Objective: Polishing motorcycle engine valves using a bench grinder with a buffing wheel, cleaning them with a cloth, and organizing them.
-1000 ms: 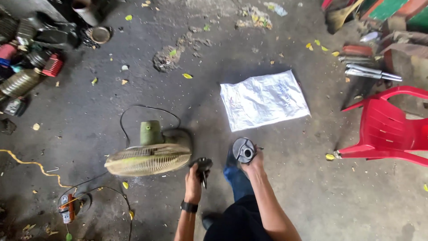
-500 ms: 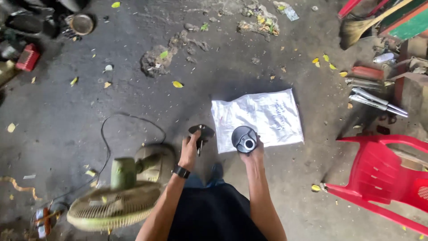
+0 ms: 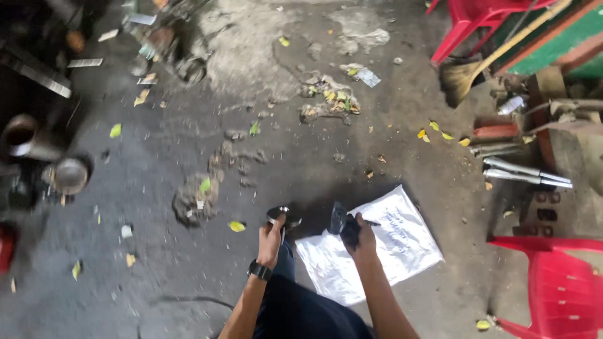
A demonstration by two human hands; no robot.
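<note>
From the head camera we look down on a dark, stained concrete floor point(image 3: 188, 263), and both our arms reach forward from the bottom edge.

Our left hand point(image 3: 271, 237) wears a black wristwatch point(image 3: 259, 270), and its fingers are clamped on a small dark tool point(image 3: 283, 216) with a rounded head, held above the floor near the middle of the lower half. The picture is too blurred for us to tell the tool's kind.

Our right hand point(image 3: 359, 238) is closed around a dark round part point(image 3: 340, 221), seen almost edge-on, and holds it over the left corner of a white sheet point(image 3: 402, 245). The two hands are near each other but apart.

The sheet lies flat on the floor just right of our hands, creased and with faint writing on it.

A red plastic chair point(image 3: 553, 282) stands at the floor's lower right corner, and a second red chair point(image 3: 468, 25) at the upper right. A broom point(image 3: 468, 74) leans near that upper chair. Metal tubes point(image 3: 524, 171) lie along the right edge beside a brick point(image 3: 496, 130). Yellow leaves point(image 3: 237, 226) and small heaps of debris point(image 3: 326, 100) are scattered across the middle. Tins and cans point(image 3: 69, 174), blurred, crowd the left edge.
</note>
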